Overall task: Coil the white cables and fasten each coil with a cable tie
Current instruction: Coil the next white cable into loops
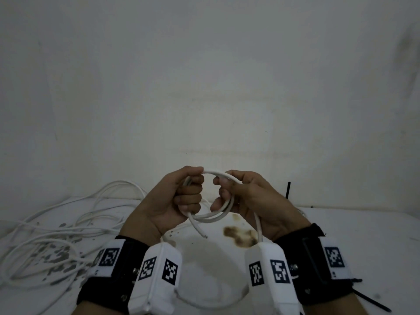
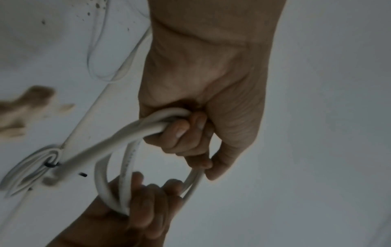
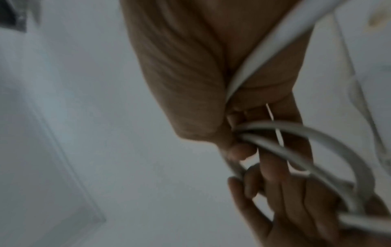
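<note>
Both the left hand (image 1: 181,201) and right hand (image 1: 241,196) gripped the upright white cable coil (image 1: 213,217) at frame centre. Its free end (image 1: 202,233) pointed lower right. Loose cables (image 1: 56,228) sprawled lower left on the stained worktop (image 1: 341,235).

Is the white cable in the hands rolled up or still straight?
Rolled up: the white cable makes a round loop held between the left hand and right hand.

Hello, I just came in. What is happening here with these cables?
A person is coiling a white cable above a stained white table. The left hand grips one side of the loop and the right hand grips the other; no tie is on it yet. Loose white cables lie tangled at the left, and black cable ties lie at the right. The left wrist view shows a coil already tied on the table.
</note>
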Tool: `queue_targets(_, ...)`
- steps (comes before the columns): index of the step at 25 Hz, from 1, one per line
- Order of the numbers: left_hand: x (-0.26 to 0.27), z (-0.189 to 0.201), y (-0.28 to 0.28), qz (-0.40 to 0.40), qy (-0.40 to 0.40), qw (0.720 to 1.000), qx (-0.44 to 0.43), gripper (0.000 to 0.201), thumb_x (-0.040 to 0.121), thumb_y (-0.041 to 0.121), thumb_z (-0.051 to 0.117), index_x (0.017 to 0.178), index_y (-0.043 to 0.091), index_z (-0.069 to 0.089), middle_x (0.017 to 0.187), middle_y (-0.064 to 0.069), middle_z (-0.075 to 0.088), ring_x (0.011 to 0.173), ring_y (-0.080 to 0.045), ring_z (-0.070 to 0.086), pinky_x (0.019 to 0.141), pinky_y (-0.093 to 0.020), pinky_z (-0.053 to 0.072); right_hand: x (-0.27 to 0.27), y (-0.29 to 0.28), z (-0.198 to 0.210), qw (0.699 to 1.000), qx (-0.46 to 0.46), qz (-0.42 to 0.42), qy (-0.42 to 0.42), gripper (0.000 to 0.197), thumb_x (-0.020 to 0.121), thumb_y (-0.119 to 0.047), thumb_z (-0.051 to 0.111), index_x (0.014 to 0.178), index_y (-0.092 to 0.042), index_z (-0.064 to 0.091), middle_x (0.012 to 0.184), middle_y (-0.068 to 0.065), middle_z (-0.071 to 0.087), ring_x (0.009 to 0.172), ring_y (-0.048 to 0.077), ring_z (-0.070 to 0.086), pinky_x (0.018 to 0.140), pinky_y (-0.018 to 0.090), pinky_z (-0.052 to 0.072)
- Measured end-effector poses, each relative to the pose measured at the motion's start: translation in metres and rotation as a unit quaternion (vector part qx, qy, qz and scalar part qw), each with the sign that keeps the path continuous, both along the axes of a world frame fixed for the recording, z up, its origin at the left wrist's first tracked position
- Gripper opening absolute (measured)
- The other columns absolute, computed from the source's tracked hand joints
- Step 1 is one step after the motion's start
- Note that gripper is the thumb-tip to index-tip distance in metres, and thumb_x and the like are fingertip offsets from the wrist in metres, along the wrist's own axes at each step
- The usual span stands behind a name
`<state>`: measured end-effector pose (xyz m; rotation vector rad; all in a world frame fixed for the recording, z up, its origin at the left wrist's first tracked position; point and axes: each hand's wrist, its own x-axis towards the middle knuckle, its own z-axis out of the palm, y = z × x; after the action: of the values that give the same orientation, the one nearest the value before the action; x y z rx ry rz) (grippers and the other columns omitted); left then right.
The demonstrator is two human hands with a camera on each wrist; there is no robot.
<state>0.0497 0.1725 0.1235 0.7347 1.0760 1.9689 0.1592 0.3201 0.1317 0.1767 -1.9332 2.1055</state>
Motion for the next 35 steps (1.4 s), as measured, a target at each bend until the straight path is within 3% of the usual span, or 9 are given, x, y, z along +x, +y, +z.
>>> queue_targets(5,0.007,0.001,0.010,0.118,0.009,0.992,-0.043,0.025,0.078,0.032,0.067,0.067,0.016,0.051,0.046,0.011,0.021,0.032,-0.003,0.020,0.036,-0.015,0.022,-0.008,-0.010,0.003,0.987,-0.143,-0.039,-0.069,0.019,0.097,-0.014,0.056,0.081,-0.006,0.053,0.049,-0.004,0.023,0.038,0.010,0.021,0.041,0.022,0.030)
queue_targets(8,0.008,0.000,0.018,0.160,-0.014,0.986,-0.043,0.029,0.085,0.031,0.066,0.070,0.014,0.049,0.043,0.011,0.022,0.030,-0.004,0.020,0.034,-0.015,0.022,-0.012,-0.013,0.001,0.986,-0.128,-0.078,-0.076,0.032,0.097,-0.031,0.061,0.077,-0.008,0.052,0.047,-0.006,0.022,0.035,0.008,0.020,0.036,0.020,0.025)
queue_targets(12,0.007,0.002,0.017,0.141,-0.054,0.988,-0.027,0.028,0.078,0.031,0.067,0.068,0.015,0.047,0.040,0.012,0.024,0.029,-0.004,0.023,0.034,-0.015,0.023,-0.011,-0.004,0.001,0.989,-0.103,-0.074,-0.073,0.038,0.097,-0.038,0.059,0.077,-0.006,0.055,0.047,-0.003,0.031,0.035,0.010,0.028,0.040,0.022,0.039)
queue_targets(17,0.013,0.003,0.019,0.082,-0.140,0.987,0.007,0.033,0.083,0.026,0.065,0.060,0.018,0.044,0.040,0.010,0.027,0.033,-0.004,0.034,0.056,-0.029,0.055,-0.010,0.006,0.000,0.986,-0.084,-0.131,-0.057,0.039,0.093,-0.039,0.064,0.078,-0.003,0.058,0.047,-0.004,0.027,0.038,0.010,0.026,0.044,0.024,0.039)
queue_targets(21,0.019,0.005,0.020,0.067,-0.113,0.991,0.008,0.033,0.080,0.030,0.064,0.061,0.018,0.040,0.041,0.010,0.019,0.029,-0.006,0.020,0.033,-0.018,0.030,-0.009,0.007,-0.003,0.984,-0.063,-0.162,-0.024,0.040,0.089,-0.040,0.069,0.079,-0.002,0.062,0.046,-0.002,0.032,0.037,0.012,0.033,0.048,0.029,0.052)
queue_targets(24,0.018,0.009,0.016,0.103,-0.112,0.988,0.035,0.037,0.093,0.030,0.055,0.061,0.019,0.039,0.042,0.010,0.017,0.028,-0.005,0.017,0.031,-0.018,0.015,-0.009,0.004,-0.006,0.991,-0.034,-0.127,-0.001,0.035,0.094,-0.034,0.064,0.090,0.000,0.067,0.054,0.001,0.043,0.045,0.013,0.046,0.062,0.037,0.060)
queue_targets(29,0.012,0.012,0.013,0.119,-0.151,0.977,0.093,0.042,0.099,0.031,0.048,0.059,0.018,0.040,0.043,0.009,0.018,0.029,-0.006,0.017,0.032,-0.018,0.016,-0.001,0.011,-0.003,0.997,-0.005,-0.074,0.022,0.023,0.104,-0.018,0.049,0.123,-0.016,0.063,0.087,0.014,0.065,0.074,0.023,0.065,0.068,0.048,0.060)
queue_targets(32,0.008,0.014,0.011,0.132,-0.166,0.971,0.110,0.043,0.100,0.030,0.045,0.060,0.018,0.039,0.041,0.009,0.019,0.028,-0.007,0.018,0.031,-0.017,0.018,0.003,0.011,-0.007,0.989,0.063,-0.121,0.050,0.021,0.102,-0.021,0.054,0.123,-0.023,0.060,0.094,0.016,0.072,0.067,0.030,0.066,0.061,0.047,0.060)
queue_targets(35,0.002,0.013,0.007,0.157,-0.166,0.967,0.109,0.043,0.101,0.031,0.044,0.060,0.018,0.039,0.042,0.009,0.019,0.027,-0.007,0.018,0.030,-0.017,0.019,0.000,0.011,-0.012,0.978,0.078,-0.167,0.097,0.017,0.101,-0.018,0.057,0.116,-0.026,0.062,0.076,0.010,0.068,0.052,0.030,0.060,0.057,0.048,0.056)
